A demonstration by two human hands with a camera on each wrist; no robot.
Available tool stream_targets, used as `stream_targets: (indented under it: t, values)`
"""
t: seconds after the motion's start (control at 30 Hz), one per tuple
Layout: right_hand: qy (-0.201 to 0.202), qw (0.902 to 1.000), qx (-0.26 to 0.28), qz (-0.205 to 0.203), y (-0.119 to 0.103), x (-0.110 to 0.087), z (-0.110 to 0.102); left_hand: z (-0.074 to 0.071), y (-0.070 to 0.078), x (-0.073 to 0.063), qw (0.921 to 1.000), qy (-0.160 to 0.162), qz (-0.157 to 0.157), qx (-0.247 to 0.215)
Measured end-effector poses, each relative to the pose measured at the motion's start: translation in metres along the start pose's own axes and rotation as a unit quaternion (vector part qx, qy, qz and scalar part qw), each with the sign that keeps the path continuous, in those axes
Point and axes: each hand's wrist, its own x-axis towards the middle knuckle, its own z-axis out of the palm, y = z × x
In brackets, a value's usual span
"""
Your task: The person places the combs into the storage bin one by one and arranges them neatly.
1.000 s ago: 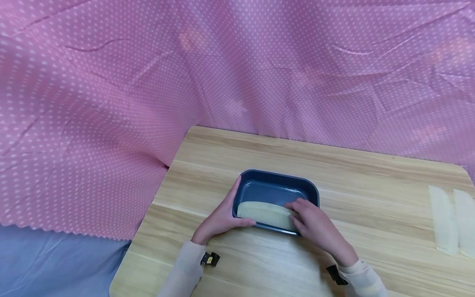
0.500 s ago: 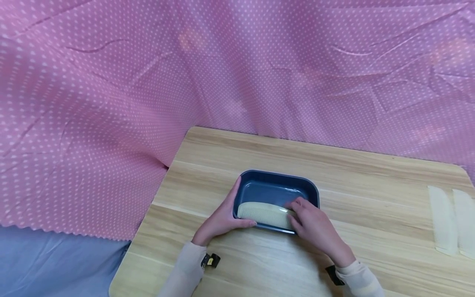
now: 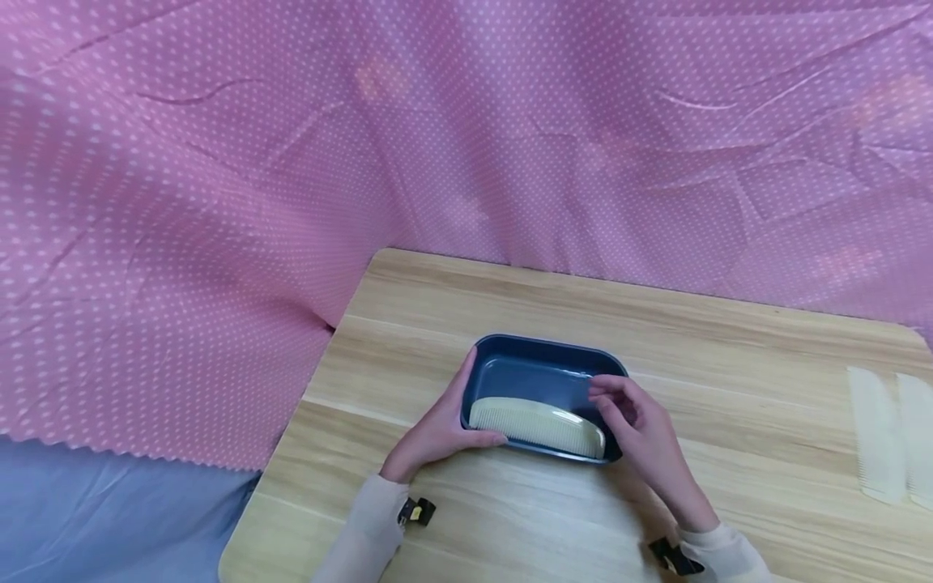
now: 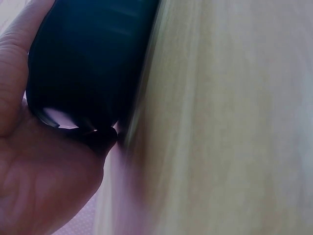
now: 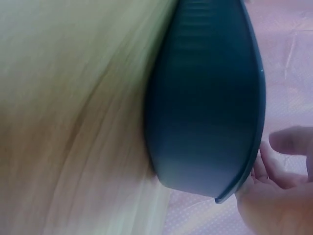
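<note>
A dark blue rectangular tray point(image 3: 535, 380) sits on the wooden table, and a cream comb point(image 3: 538, 425) lies inside along its near wall. My left hand point(image 3: 440, 425) grips the tray's left end, the thumb along the near rim and the fingers around the left side. In the left wrist view the palm lies close against the tray wall point(image 4: 93, 63). Over the tray's right end hovers my right hand point(image 3: 645, 429), its fingers loosely bent, holding nothing and apart from the comb. The right wrist view shows that hand point(image 5: 279, 196) beside the tray's upper rim.
Two more cream combs lie side by side at the table's right: one comb point(image 3: 877, 437) and another comb point(image 3: 918, 441) nearer the frame edge. A pink dotted cloth point(image 3: 466, 138) hangs behind the table point(image 3: 729, 364) and down its left side.
My right hand has let go of the comb's right end and moved up and to the right. The comb now lies in the tray; the left hand stays on the tray.
</note>
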Motion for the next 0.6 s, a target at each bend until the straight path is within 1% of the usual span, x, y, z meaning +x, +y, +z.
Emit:
stream_targets:
  t: [0.07, 0.2, 0.3, 0.43, 0.6]
  values:
    - [0.008, 0.9996, 0.028, 0.006, 0.001, -0.002, 0.000, 0.001, -0.001, -0.001, 1.0000, 0.003, -0.002, 0.000]
    - [0.031, 0.9980, 0.055, 0.006, 0.002, -0.005, -0.003, 0.001, -0.001, -0.002, 1.0000, 0.004, 0.004, 0.002]
    - [0.050, 0.9973, 0.053, 0.008, 0.002, -0.005, -0.009, 0.000, 0.000, -0.001, 1.0000, 0.003, 0.006, 0.002]
    - [0.069, 0.9965, 0.046, 0.016, 0.004, -0.006, -0.019, -0.001, 0.001, -0.001, 1.0000, 0.006, 0.000, 0.008]
    - [0.094, 0.9952, 0.015, 0.024, 0.009, -0.010, -0.039, 0.002, 0.002, 0.003, 0.9999, 0.005, 0.008, 0.004]
